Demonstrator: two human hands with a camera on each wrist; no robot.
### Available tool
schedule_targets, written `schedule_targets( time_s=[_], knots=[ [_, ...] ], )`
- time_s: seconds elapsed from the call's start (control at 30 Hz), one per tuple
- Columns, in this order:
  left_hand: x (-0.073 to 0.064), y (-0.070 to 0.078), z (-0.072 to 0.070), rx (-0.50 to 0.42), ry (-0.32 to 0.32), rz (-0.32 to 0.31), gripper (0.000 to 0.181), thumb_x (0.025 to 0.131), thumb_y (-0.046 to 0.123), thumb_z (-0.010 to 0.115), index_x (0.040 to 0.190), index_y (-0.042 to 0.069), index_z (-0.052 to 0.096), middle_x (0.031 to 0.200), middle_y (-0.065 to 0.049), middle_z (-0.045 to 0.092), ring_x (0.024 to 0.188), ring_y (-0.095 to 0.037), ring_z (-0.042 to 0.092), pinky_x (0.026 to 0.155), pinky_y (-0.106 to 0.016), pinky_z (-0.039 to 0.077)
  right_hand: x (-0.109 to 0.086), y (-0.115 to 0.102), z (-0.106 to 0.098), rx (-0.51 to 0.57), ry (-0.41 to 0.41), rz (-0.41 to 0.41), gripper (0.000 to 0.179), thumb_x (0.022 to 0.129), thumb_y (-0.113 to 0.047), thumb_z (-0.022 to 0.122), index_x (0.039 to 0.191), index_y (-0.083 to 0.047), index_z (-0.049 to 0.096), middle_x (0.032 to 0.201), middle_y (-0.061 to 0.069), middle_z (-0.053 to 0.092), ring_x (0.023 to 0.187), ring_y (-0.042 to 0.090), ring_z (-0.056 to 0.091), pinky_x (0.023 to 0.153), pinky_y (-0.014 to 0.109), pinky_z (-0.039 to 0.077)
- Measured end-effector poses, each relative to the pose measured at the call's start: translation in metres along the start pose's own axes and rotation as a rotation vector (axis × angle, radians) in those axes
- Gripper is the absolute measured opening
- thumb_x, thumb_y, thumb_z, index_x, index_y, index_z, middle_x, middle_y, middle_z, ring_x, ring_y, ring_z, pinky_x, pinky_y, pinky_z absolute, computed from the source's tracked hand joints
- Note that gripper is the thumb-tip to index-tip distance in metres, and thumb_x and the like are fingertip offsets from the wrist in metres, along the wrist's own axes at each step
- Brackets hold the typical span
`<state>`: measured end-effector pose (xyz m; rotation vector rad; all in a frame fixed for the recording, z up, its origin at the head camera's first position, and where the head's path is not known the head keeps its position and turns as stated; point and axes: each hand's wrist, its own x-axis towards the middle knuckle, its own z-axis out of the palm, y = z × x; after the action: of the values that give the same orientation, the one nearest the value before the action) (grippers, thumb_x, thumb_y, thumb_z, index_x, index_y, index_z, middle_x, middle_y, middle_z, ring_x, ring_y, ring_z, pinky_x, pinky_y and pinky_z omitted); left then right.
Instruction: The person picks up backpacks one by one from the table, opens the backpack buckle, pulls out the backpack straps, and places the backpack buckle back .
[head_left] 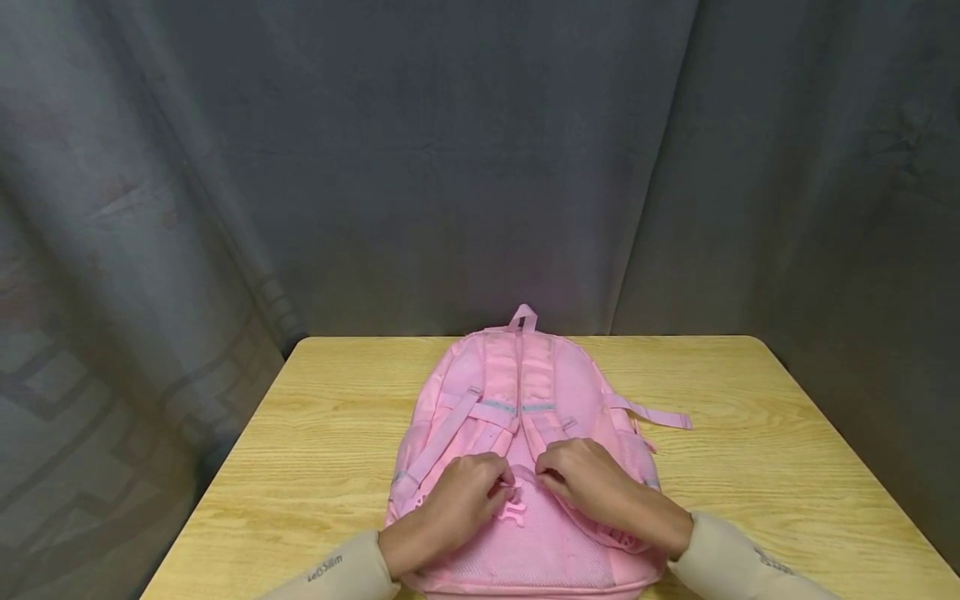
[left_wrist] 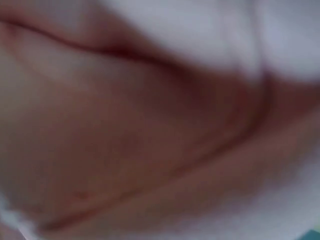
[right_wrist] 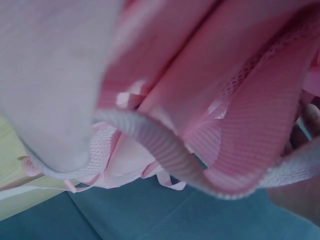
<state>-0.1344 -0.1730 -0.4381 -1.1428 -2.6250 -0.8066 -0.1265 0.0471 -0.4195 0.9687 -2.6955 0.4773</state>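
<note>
A pink backpack (head_left: 562, 542) lies on the table with its back panel and shoulder straps facing up and its top handle (head_left: 523, 315) pointing away from me. My left hand (head_left: 468, 496) is over the lower left of the panel, fingers curled in a pinch at a strap, beside a small pink bone-shaped piece (head_left: 512, 512). Opposite it, my right hand (head_left: 588, 479) grips the lower part of the right shoulder strap. In the right wrist view, pale ribbed webbing (right_wrist: 160, 142) runs to the fingers. Blurred skin and pale fabric fill the left wrist view.
The wooden table (head_left: 322, 417) extends to both sides of the backpack. A loose webbing end (head_left: 660, 417) sticks out from the bag's right side over the tabletop. Dark grey curtains (head_left: 450, 167) hang behind the table and along both sides.
</note>
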Motion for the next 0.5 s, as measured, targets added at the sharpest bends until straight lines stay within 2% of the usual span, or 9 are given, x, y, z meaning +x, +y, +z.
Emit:
schedule_targets(
  time_s=[0.13,0.23,0.33,0.5],
  knots=[
    [0.000,-0.001,0.002,0.127,0.040,0.029,0.015,0.078,0.012,0.081,0.075,0.021,0.069,0.071,0.013,0.062,0.061,0.002,0.052,0.056,-0.017,0.046,0.000,0.000,0.000,-0.012,0.006,-0.011,0.017,0.080,-0.010,0.078,0.071,-0.021,0.068,0.069,-0.014,0.064,0.063,0.004,0.060,0.060,0.025,0.051],
    [0.000,-0.001,0.001,0.186,0.063,0.043,0.019,0.075,0.012,0.081,0.069,0.022,0.066,0.066,0.014,0.058,0.056,-0.001,0.051,0.052,-0.019,0.044,0.001,0.000,0.000,-0.013,0.005,-0.016,0.018,0.080,-0.009,0.077,0.071,-0.021,0.068,0.068,-0.014,0.063,0.063,0.003,0.059,0.060,0.025,0.051],
    [0.000,-0.001,-0.001,0.211,0.060,0.064,0.018,0.075,0.012,0.080,0.068,0.022,0.067,0.067,0.013,0.058,0.056,-0.002,0.053,0.052,-0.019,0.045,0.001,-0.001,0.000,-0.015,0.007,-0.020,0.019,0.080,-0.009,0.077,0.070,-0.021,0.067,0.068,-0.014,0.062,0.062,0.002,0.058,0.059,0.024,0.050],
    [-0.001,0.000,-0.011,0.168,-0.008,0.072,0.008,0.082,0.017,0.078,0.079,0.018,0.071,0.072,0.012,0.059,0.059,0.003,0.048,0.054,-0.014,0.042,0.001,-0.002,-0.001,0.003,-0.005,0.000,0.014,0.082,-0.011,0.076,0.074,-0.020,0.069,0.071,-0.014,0.064,0.066,0.002,0.060,0.062,0.025,0.052]
  ],
)
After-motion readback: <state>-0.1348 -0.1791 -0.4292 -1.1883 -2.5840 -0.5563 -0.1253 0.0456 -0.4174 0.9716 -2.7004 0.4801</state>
